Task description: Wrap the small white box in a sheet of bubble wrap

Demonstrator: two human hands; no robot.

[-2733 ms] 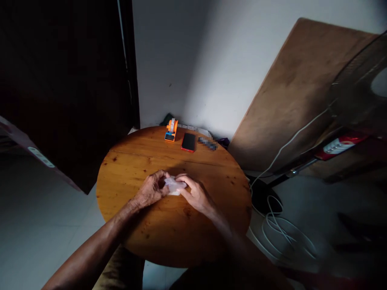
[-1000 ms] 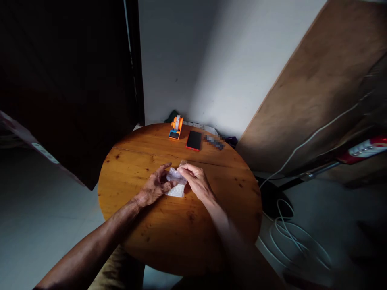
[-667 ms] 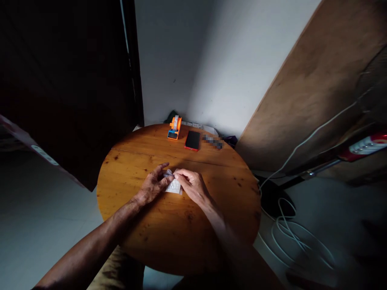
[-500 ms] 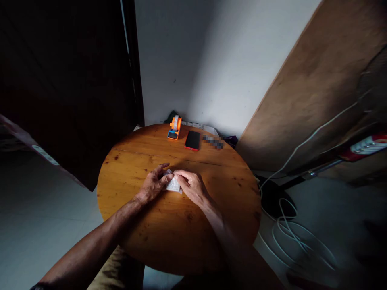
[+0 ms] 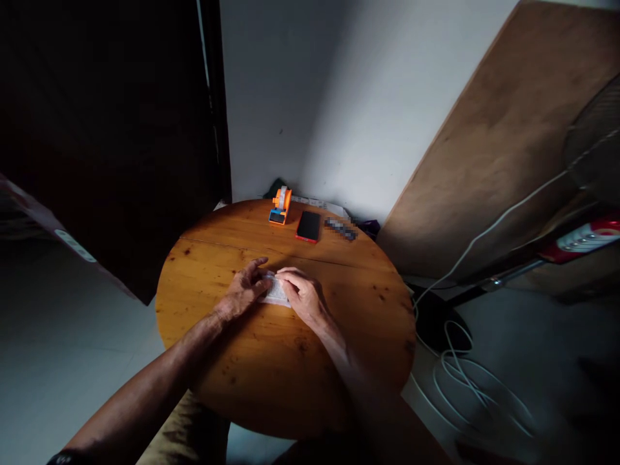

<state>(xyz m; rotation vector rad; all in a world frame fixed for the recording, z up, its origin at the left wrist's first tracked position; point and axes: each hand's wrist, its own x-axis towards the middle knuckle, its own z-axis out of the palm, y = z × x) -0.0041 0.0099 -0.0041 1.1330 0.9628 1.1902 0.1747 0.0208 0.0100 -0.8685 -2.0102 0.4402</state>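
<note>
A small flat white packet in clear, crinkled plastic wrap [image 5: 277, 292] lies near the middle of the round wooden table. My left hand [image 5: 241, 290] grips it from the left, thumb on top and index finger raised away from it. From the right, my right hand [image 5: 306, 296] curls over the packet's upper right part, with its fingers pressed together on the wrap. What is inside the wrap cannot be made out, and my fingers hide both sides of the packet.
At the table's [image 5: 232, 336] far edge stand an orange and blue tape dispenser [image 5: 281, 203], a red-edged phone [image 5: 309, 226] and a blurred dark object [image 5: 340, 228]. A fan stand and coiled white cable [image 5: 460, 374] are on the floor to the right.
The loose plastic that stood up over the packet now lies flat on it. My right hand has come down from the lifted film onto the packet; my left hand stays on its left side.
</note>
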